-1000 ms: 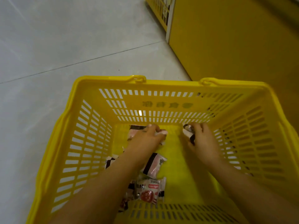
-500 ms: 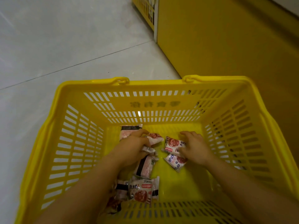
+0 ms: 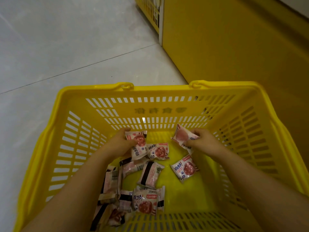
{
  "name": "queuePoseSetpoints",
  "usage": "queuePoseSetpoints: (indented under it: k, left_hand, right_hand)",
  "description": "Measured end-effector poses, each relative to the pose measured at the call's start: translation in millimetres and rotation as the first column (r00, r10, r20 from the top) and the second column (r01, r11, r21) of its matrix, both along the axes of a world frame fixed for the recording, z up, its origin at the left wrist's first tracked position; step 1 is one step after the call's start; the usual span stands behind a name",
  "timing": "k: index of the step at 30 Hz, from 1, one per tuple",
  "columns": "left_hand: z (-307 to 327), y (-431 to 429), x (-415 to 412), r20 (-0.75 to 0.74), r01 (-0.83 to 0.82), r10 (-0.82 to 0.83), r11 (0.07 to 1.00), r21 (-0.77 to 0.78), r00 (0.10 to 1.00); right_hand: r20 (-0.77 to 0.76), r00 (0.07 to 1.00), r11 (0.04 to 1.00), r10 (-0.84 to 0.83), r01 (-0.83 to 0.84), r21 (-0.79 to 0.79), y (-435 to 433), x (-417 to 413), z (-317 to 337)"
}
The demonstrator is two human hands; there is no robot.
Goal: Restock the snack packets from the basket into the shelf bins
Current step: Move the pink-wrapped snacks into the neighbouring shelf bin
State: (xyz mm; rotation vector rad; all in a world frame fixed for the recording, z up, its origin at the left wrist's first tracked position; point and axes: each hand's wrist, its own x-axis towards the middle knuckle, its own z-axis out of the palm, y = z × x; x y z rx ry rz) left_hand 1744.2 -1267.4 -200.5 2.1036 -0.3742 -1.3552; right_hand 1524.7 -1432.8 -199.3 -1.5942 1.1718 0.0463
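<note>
A yellow slotted basket (image 3: pixel 150 91) stands on the floor below me, with several pink and white snack packets on its bottom. My left hand (image 3: pixel 117 144) grips one packet (image 3: pixel 138 145) near the far wall. Over to the right, my right hand (image 3: pixel 203 141) pinches another packet (image 3: pixel 181 136), lifted slightly off the bottom. Loose packets lie between and below the hands: one at the middle (image 3: pixel 158 151), one under my right wrist (image 3: pixel 185 169), and a pile near the front left (image 3: pixel 143 201).
A yellow shelf unit's side panel (image 3: pixel 234 47) rises right behind the basket on the right. A yellow wire rack (image 3: pixel 148 9) shows at the top edge. Grey tiled floor (image 3: pixel 58 47) spreads to the left.
Both hands have closed on packets and moved toward the basket's far wall. My right hand picked one packet up, leaving another lying on the bottom. The view shifted slightly.
</note>
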Motion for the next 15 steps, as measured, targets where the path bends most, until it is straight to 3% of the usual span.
queuePoseSetpoints:
  k: [7,15]
  left_hand:
    - [-10.3,0.5,-7.7,-0.143,-0.169,0.158,0.983,-0.066,0.977]
    - [-6.9,-8.0,-21.2,-0.228,-0.160,0.133,0.981,-0.105,0.965]
  right_hand:
    - [0.068,0.993,0.974,-0.093,0.077,0.213,1.7,4.2,3.6]
    - [0.067,0.985,0.928,-0.158,0.125,0.351,-2.2,3.9,10.3]
